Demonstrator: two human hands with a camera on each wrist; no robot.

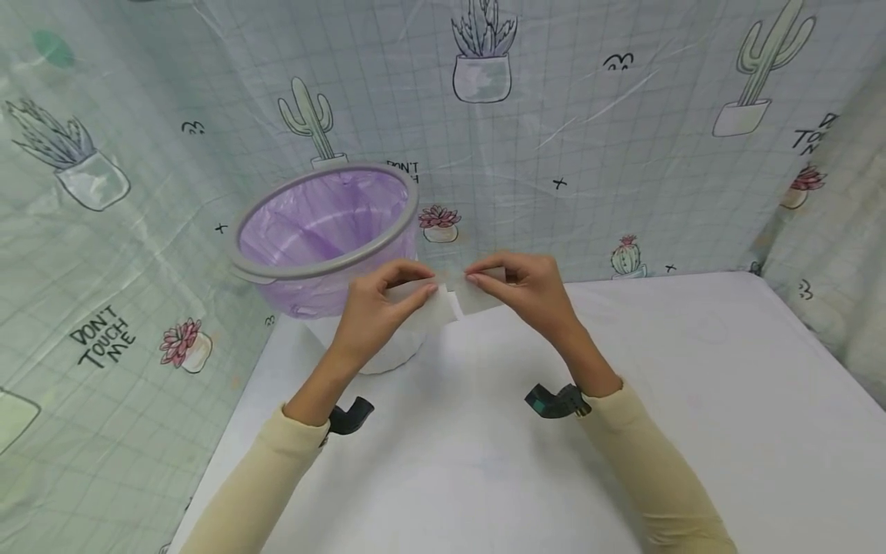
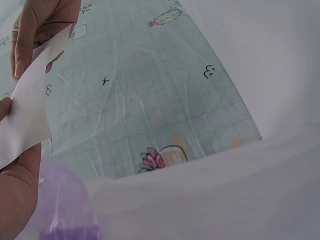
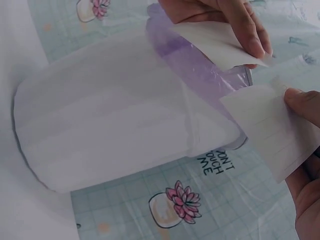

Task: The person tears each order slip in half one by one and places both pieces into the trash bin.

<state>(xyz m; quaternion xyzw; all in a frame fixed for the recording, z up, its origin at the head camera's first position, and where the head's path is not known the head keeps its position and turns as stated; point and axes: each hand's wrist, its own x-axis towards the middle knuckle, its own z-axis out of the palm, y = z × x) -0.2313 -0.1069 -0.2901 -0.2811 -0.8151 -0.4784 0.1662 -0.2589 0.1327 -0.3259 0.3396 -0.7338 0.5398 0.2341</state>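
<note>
In the head view my left hand [image 1: 374,304] pinches a piece of white paper [image 1: 438,311] between thumb and index finger. My right hand [image 1: 529,288] pinches another piece of paper [image 1: 479,298] just beside it. A narrow gap runs between the two papers; whether they still join at the top, I cannot tell. Faint lines cross the right-hand piece [image 3: 272,130] in the right wrist view. Close behind the left hand stands a white bin [image 3: 100,115] with a grey rim [image 1: 325,269] and a purple bag [image 1: 298,219] lining it.
A white cloth covers the table [image 1: 471,462] beneath both arms. Behind it and along the left hangs a pale green curtain [image 1: 540,154] printed with cacti. Black wrist devices [image 1: 554,402] stick out from both cream sleeves.
</note>
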